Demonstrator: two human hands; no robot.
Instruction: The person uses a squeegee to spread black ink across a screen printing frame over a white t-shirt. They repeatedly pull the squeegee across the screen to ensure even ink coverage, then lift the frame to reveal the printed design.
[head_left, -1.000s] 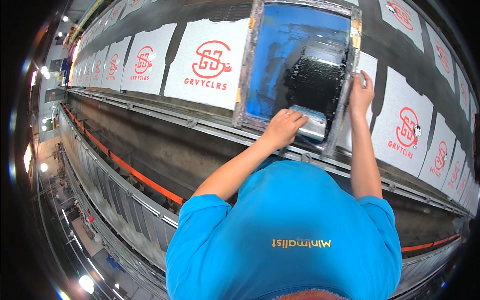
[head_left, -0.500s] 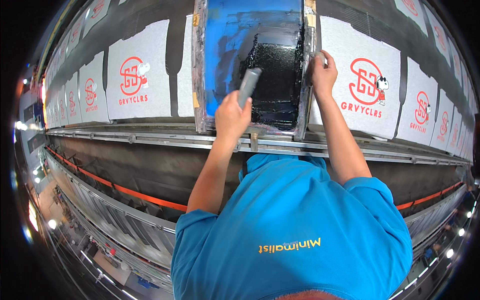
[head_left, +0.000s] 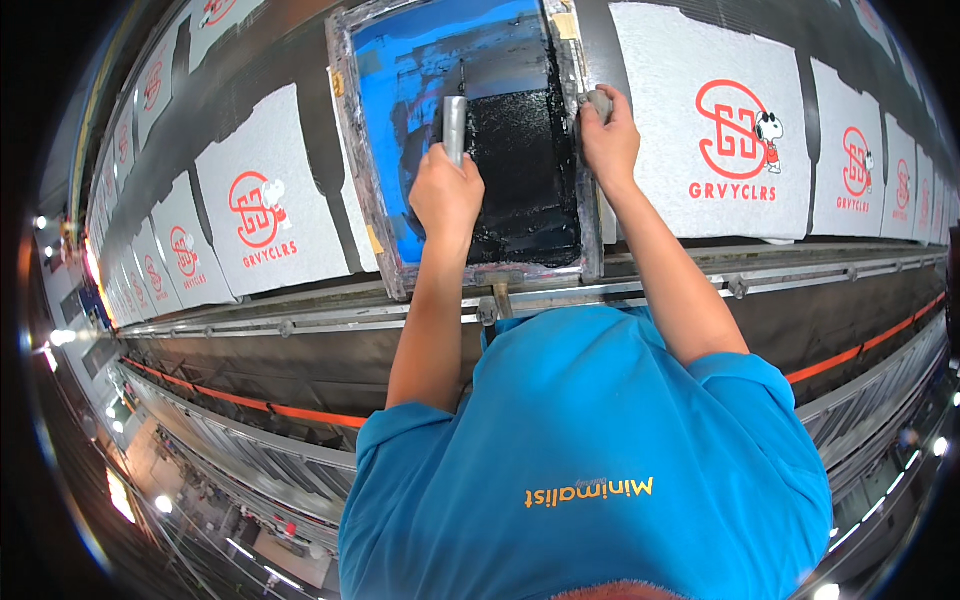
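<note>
In front of me a printing screen has a worn, tape-patched frame (head_left: 592, 225), a blue mesh area (head_left: 385, 95) and a wide patch of wet black ink (head_left: 525, 165) over its right half. My left hand (head_left: 447, 195) is closed around a squeegee (head_left: 454, 130) with a grey metal handle, held over the ink's left edge. The squeegee's blade is mostly hidden. At the frame's right side, my right hand (head_left: 614, 140) grips a grey rounded knob or lump (head_left: 598, 103); its exact kind is unclear.
White fabric pieces printed with red emblems and a cartoon dog (head_left: 715, 130) lie along the long dark table on both sides. A metal rail (head_left: 660, 290) runs along the near edge. Beyond it, an orange strip (head_left: 310, 410) follows a second long structure.
The view has turned, so the screen sits further left and tilted. The squeegee, slanted before, now points nearly straight away from me. My right hand stays at the frame's right side.
</note>
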